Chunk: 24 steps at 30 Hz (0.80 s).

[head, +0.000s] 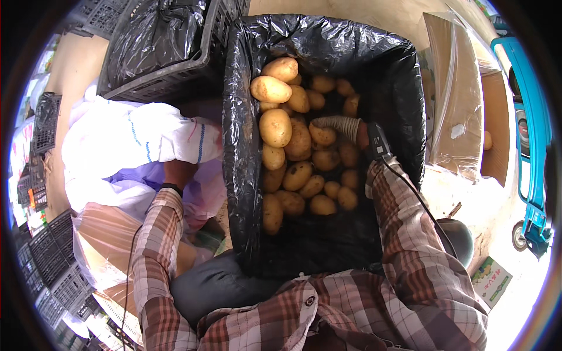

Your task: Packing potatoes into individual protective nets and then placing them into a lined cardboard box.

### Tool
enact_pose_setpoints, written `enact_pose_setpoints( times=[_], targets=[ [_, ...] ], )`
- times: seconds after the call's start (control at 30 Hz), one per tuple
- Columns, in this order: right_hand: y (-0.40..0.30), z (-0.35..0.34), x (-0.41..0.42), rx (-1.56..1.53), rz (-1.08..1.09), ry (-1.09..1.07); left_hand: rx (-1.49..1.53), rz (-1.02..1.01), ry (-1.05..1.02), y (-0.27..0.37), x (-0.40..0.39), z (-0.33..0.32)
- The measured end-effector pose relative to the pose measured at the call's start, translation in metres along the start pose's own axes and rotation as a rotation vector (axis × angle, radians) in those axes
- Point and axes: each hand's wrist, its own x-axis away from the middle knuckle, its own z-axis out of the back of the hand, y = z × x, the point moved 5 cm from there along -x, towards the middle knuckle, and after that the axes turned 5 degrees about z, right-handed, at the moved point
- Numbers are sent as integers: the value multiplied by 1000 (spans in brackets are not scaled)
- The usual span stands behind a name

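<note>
Before me is a crate lined with a black plastic bag (325,243), with many potatoes (275,127) piled along its left side and middle. My right hand (340,124), in a ribbed grey work glove, reaches into the crate. Its fingers curve over a potato (323,135); whether they grip it I cannot tell. My left hand (179,173) is left of the crate, at a white cloth-like sack (127,136) with blue stitched stripes. Folds of the sack hide its fingers. A dark band circles the left wrist, and a black cabled device (378,139) sits on the right wrist.
A second black plastic crate (204,59) with a black liner stands at the upper left. Right of the potatoes is an open cardboard box (454,96) with clear plastic over it. A blue cart (529,118) stands farther right. Stacked black crates (50,243) line the far left.
</note>
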Motion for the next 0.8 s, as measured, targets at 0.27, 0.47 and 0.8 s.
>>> enact_pose_setpoints(
  times=[0.27, 0.47, 0.8],
  targets=[
    [15, -46, 33, -215, 46, -182, 1344, 465, -455, -2, 64, 104],
    [13, -44, 25, -286, 594, -243, 1812, 493, -66, -58, 208, 226],
    [-112, -19, 147, -720, 1297, -285, 1587, 1005, 102, -138, 420, 122]
  ],
)
